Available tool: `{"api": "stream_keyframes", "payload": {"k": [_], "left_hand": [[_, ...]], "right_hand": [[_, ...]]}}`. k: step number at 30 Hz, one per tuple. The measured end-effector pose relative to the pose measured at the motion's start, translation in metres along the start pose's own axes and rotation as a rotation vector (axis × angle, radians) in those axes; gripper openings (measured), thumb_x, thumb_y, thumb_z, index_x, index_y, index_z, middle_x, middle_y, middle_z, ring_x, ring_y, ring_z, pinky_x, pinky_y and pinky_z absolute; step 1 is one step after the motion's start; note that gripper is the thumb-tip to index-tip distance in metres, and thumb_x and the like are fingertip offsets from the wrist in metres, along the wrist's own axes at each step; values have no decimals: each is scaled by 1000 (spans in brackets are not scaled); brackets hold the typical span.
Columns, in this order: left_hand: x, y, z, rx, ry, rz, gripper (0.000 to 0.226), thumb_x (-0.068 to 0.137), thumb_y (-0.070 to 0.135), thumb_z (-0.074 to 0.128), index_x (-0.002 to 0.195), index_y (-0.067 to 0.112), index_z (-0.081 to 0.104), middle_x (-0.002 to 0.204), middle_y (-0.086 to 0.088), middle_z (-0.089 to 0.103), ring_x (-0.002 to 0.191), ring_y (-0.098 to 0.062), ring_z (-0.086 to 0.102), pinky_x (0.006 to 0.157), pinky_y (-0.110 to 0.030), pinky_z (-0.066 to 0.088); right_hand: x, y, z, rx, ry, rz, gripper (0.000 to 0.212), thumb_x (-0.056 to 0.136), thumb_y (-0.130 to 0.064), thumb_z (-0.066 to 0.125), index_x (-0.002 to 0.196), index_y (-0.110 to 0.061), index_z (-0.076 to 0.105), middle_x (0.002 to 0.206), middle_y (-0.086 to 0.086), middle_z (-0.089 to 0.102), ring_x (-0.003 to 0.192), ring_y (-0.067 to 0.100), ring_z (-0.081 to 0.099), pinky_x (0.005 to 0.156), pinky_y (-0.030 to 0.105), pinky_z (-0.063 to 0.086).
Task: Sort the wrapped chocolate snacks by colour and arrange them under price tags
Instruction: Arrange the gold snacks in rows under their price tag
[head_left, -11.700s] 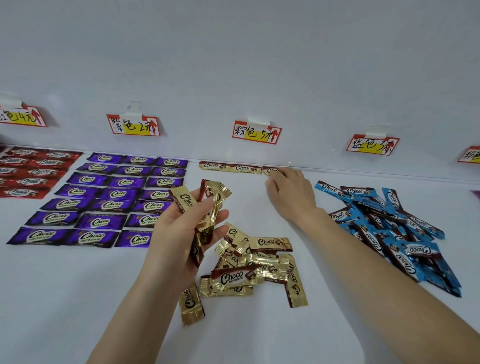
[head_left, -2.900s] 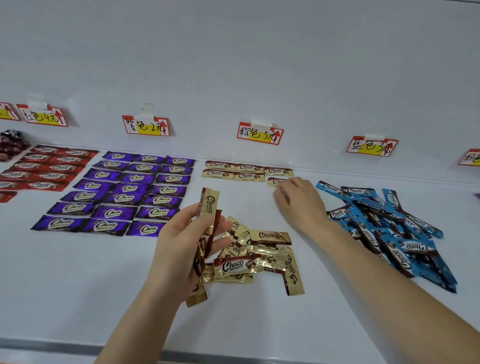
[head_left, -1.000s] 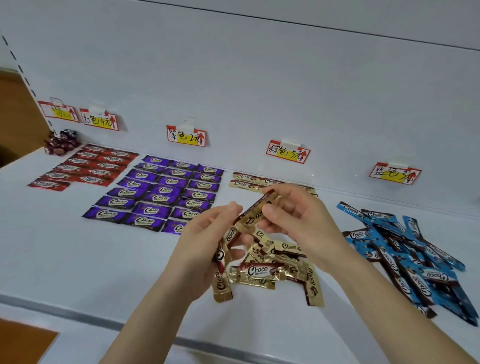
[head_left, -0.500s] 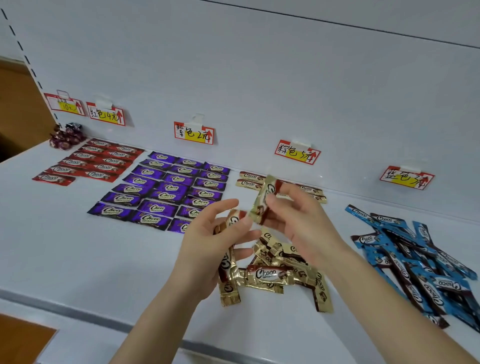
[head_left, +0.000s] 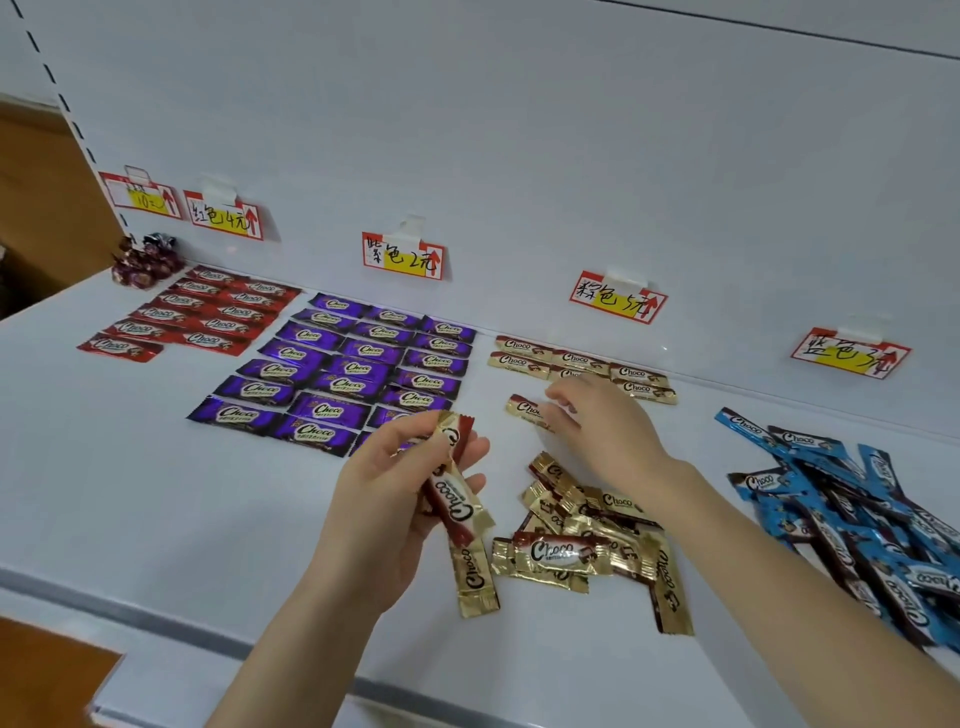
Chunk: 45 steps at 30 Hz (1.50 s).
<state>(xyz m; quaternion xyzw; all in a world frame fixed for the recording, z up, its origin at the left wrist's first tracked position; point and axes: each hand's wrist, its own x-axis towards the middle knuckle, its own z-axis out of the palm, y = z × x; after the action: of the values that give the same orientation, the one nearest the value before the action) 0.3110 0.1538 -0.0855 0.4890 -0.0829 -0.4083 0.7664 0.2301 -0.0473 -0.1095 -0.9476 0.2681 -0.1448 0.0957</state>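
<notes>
- Grips a few gold snacks (head_left: 457, 506) in the left hand (head_left: 400, 483), just above the table (head_left: 156, 493).
- Rests right hand (head_left: 608, 426) fingertips on one gold snack (head_left: 524, 408), below the gold rows (head_left: 576, 358) under the brown tag (head_left: 618, 301); too blurred to tell pinch from press.
- Shows red rows (head_left: 208, 312) and purple rows (head_left: 353, 369) apparently finished.
- Leaves the gold pile (head_left: 582, 540) and the blue pile (head_left: 841, 499), near the blue tag (head_left: 852, 353), loose and unarranged.

Bright, soft, even light falls from above, so your shadows are faint: just a pale grey shade on the white shelf (head_left: 156, 493) beside your left hand (head_left: 395, 499). The shiny gold foil wrappers (head_left: 460, 512) it holds glint. Your right hand (head_left: 613, 436) has smeared fingers (head_left: 563, 411), and the wide lens bends the frame's edges.
</notes>
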Motion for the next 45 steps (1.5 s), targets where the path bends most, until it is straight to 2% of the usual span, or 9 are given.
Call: {"api": "stream_keyframes", "payload": {"k": [2,5,8,12,15,18,24,36,45], "left_hand": [[2,-1,-1,9,35,29,14,92,9,52,100,14,62,78,-9,73,74,-18,72,49,-25,54],[3,-2,2,42,55,35,13,92,19,53,99,19,63,75,-5,73,66,-17,71,44,-24,52],[3,-2,3,63,56,17,17,94,22,51,98,10,62,79,-5,73,64,-16,71,44,-22,52],[3,0,0,16,55,-12,15,93,17,53,96,4,60,77,-9,73,67,-21,72,44,-24,52],[4,-1,-2,8,52,-13,10,91,10,54,97,4,60,77,-9,72,69,-23,72,47,-27,54],[5,-2,-2,9,50,-18,9,91,8,53,95,5,60,76,-9,73,69,-23,72,47,-27,54],[7,-4,-3,5,55,-22,8,91,7,52,95,5,59,76,-9,72,68,-23,72,46,-26,53],[8,-3,-4,-6,55,-29,9,91,6,52,95,6,60,77,-10,73,71,-24,72,48,-26,54],[9,-4,-6,-18,24,-14,16,90,-2,49,99,5,60,78,-11,73,75,-25,72,52,-30,56]], "right_hand": [[-9,-4,6,-32,-47,-10,29,96,-34,42,110,-18,61,100,1,56,97,19,50,68,28,38],[-10,-8,10,-73,-102,-9,35,97,-36,36,116,-18,60,109,3,54,105,20,46,75,30,40],[1,-12,12,-69,-125,5,39,98,-35,30,115,-16,60,113,4,52,110,20,43,80,31,40],[13,-17,15,-96,-164,6,38,98,-32,28,115,-15,57,118,5,52,112,22,42,86,35,40],[15,-16,17,-78,-137,-5,34,98,-29,31,109,-13,59,118,5,54,112,24,43,85,33,39],[13,-14,19,-58,-75,-25,34,97,-25,32,111,-12,61,120,5,55,111,23,43,88,33,39],[12,-13,22,-5,-105,-53,33,99,-25,33,110,-12,61,122,4,55,113,21,43,92,32,37],[13,-10,25,5,-75,-76,32,98,-24,34,106,-12,62,116,4,57,107,20,46,89,32,38],[14,-8,26,11,-58,-91,33,99,-25,32,108,-12,62,116,4,57,107,19,46,88,32,39]]}}
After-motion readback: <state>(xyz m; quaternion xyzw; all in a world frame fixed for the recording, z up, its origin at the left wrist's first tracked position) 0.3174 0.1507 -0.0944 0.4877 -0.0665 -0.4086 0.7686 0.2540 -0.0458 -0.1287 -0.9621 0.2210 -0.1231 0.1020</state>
